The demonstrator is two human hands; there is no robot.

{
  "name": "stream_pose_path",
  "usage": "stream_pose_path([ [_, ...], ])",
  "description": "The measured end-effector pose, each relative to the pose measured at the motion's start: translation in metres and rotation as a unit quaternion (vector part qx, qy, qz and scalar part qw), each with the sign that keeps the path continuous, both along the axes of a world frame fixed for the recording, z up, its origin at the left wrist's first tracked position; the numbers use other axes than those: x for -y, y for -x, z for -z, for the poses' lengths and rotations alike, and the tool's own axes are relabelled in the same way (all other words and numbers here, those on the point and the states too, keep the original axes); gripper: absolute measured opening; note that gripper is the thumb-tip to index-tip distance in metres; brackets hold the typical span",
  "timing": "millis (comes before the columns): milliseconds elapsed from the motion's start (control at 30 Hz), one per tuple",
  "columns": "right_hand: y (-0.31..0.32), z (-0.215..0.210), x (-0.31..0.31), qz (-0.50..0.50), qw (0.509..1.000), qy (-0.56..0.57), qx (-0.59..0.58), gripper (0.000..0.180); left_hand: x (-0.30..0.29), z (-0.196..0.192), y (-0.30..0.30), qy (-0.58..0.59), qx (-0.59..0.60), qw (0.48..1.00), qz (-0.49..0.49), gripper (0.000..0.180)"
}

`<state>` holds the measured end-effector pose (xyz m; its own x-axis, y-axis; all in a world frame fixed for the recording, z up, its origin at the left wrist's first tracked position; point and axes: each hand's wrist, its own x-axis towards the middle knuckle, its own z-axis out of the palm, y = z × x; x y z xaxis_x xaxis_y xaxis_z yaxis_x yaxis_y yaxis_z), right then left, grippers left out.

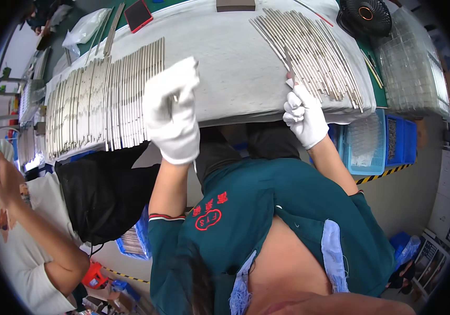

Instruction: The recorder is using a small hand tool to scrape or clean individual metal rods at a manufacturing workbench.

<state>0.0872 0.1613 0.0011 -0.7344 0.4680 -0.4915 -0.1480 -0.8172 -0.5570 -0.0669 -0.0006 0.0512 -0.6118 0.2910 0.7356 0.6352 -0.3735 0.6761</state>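
My left hand point(171, 118), in a white glove, is raised beside the near right end of a wide row of thin metal rods point(83, 105). Its fingers are curled together, and whatever they may hold cannot be made out. A white glove also covers my right hand point(306, 118), at the table's front edge. It is closed round a slim pointed tool point(288, 62) with a narrow greyish blade and a brownish part near the fingers; its exact kind is unclear. The blade points away from me, over the left side of a second group of metal rods point(314, 55).
A pale cloth point(222, 73) covers the table. At its far side are a red-edged phone point(139, 16), a brown block point(235, 5) and a black fan point(365, 14). Clear plastic trays point(411, 68) and blue bins point(400, 139) stand right. Another person's arm point(41, 226) is at left.
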Motion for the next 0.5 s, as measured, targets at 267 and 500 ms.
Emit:
stream_pose_path([
  [267,-0.024,-0.01,0.01,-0.141,0.92,-0.342,0.13,0.047,-0.019,-0.01,0.003,0.11,0.251,0.941,0.196,0.027],
  [500,-0.039,0.01,0.011,-0.289,0.704,-0.586,0.278,0.04,0.011,0.06,-0.038,0.322,0.657,0.612,0.3,0.034],
])
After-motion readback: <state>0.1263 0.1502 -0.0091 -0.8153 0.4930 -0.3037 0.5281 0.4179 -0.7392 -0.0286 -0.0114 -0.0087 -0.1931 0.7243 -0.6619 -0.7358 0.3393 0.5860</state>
